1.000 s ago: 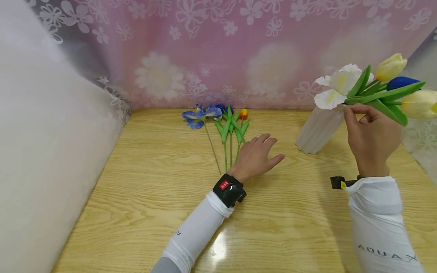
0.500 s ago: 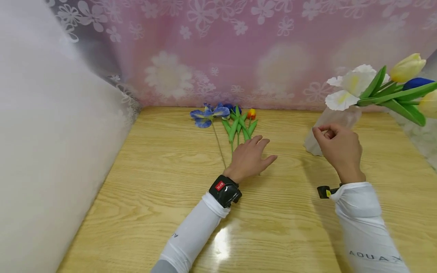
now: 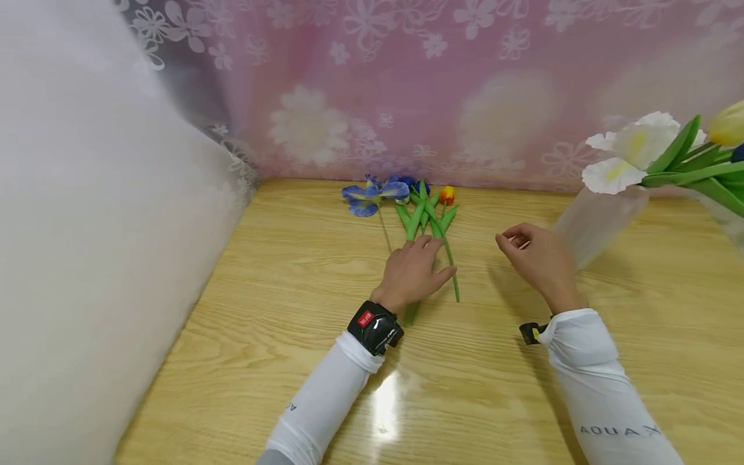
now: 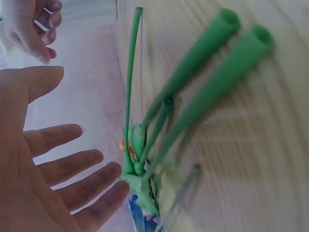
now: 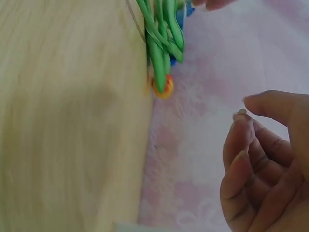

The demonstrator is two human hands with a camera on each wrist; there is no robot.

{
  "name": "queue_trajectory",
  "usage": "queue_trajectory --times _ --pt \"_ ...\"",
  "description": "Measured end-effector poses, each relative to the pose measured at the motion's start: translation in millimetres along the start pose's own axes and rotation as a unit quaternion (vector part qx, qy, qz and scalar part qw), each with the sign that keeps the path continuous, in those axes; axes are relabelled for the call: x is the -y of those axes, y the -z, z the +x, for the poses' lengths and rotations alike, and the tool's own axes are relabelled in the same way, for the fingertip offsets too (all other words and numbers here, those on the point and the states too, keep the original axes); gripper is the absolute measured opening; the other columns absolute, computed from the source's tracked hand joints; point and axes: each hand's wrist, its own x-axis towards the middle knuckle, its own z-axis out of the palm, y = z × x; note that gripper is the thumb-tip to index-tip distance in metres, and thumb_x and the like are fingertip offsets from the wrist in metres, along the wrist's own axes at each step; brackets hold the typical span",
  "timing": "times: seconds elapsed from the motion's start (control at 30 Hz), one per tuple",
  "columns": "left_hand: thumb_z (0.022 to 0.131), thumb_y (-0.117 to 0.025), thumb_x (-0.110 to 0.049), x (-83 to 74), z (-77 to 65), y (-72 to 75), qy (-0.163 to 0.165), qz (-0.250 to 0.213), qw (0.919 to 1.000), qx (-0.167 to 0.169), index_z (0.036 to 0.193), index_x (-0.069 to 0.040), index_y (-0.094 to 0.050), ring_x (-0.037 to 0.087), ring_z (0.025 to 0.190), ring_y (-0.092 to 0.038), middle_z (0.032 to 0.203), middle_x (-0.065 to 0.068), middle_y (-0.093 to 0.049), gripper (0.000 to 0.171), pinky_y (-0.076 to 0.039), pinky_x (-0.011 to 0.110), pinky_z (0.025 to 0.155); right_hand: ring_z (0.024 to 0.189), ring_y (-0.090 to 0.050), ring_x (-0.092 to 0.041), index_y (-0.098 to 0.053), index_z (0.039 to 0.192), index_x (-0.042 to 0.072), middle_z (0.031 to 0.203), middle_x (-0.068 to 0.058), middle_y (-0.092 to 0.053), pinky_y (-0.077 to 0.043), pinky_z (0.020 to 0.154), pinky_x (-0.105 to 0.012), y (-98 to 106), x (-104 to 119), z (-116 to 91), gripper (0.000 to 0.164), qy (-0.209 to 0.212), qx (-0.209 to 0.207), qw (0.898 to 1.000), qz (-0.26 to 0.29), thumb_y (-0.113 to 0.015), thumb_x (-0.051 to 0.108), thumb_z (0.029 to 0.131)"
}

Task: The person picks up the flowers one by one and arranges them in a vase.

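Artificial tulips with green leaves and stems [image 3: 414, 223] lie at the back middle of the table, one red-and-yellow bloom [image 3: 447, 195] among blue ones. To their left is a blue iris [image 3: 374, 194] on a thin stem. My left hand [image 3: 409, 271] hovers over the stems, fingers spread, gripping nothing; in the left wrist view the stems [image 4: 203, 92] pass beside its fingertips. Between the tulips and the white vase [image 3: 601, 223] my right hand [image 3: 540, 261] hangs in the air. Its fingers are loosely curled, and in the right wrist view nothing sits between thumb and fingertips.
The vase leans at the right, bearing a white iris [image 3: 630, 155], a pale yellow tulip [image 3: 729, 123] and a blue bloom cut off by the frame edge. Behind the wooden table [image 3: 279, 290] hangs a pink floral curtain [image 3: 418, 84]. A white wall [image 3: 116, 226] borders the left.
My right hand has come away from the vase flowers and moved left toward the tulips. My left hand has shifted slightly left over the stems. The view has turned left.
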Motion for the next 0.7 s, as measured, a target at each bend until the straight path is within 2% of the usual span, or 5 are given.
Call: queue_trajectory --times 0.2,0.43,0.6,0.7 --pt "0.094 -0.052 -0.052 11.8 -6.9 1.3 0.020 0.000 0.9998 -0.005 0.136 -0.018 -0.053 0.026 0.112 -0.055 0.134 0.004 -0.052 0.054 -0.047 0.042 0.087 0.080 -0.063 -0.027 -0.067 0.108 0.007 0.094 -0.010 -0.068 -0.049 0.058 -0.037 -23 6 7 0.044 0.010 0.020 1.000 0.009 -0.051 0.045 0.096" --pt "0.093 -0.054 -0.051 20.5 -11.4 7.1 0.027 0.006 0.9995 -0.013 0.134 -0.016 -0.054 0.027 0.109 -0.057 0.134 0.006 -0.052 0.054 -0.048 0.042 0.085 0.089 -0.063 -0.030 -0.065 0.118 0.008 0.103 -0.012 -0.068 -0.050 0.066 -0.046 -38 17 22 0.053 -0.004 0.087 0.996 0.011 -0.046 0.053 0.096" --pt "0.094 -0.053 -0.050 25.6 -15.3 9.0 0.034 0.001 0.9994 -0.004 0.135 -0.016 -0.053 0.026 0.111 -0.056 0.135 0.006 -0.050 0.053 -0.047 0.043 0.088 0.093 -0.062 -0.032 -0.062 0.124 0.007 0.114 -0.017 -0.064 -0.049 0.071 -0.048 -50 24 32 0.052 -0.014 0.140 0.990 0.006 -0.048 0.049 0.098" --pt "0.094 -0.053 -0.050 28.4 -17.5 9.1 0.040 0.001 0.9992 -0.003 0.136 -0.017 -0.053 0.025 0.113 -0.055 0.136 0.005 -0.050 0.053 -0.046 0.043 0.089 0.095 -0.062 -0.033 -0.062 0.125 0.005 0.116 -0.018 -0.063 -0.048 0.072 -0.048 -56 27 38 0.047 -0.015 0.148 0.989 0.008 -0.050 0.042 0.098"
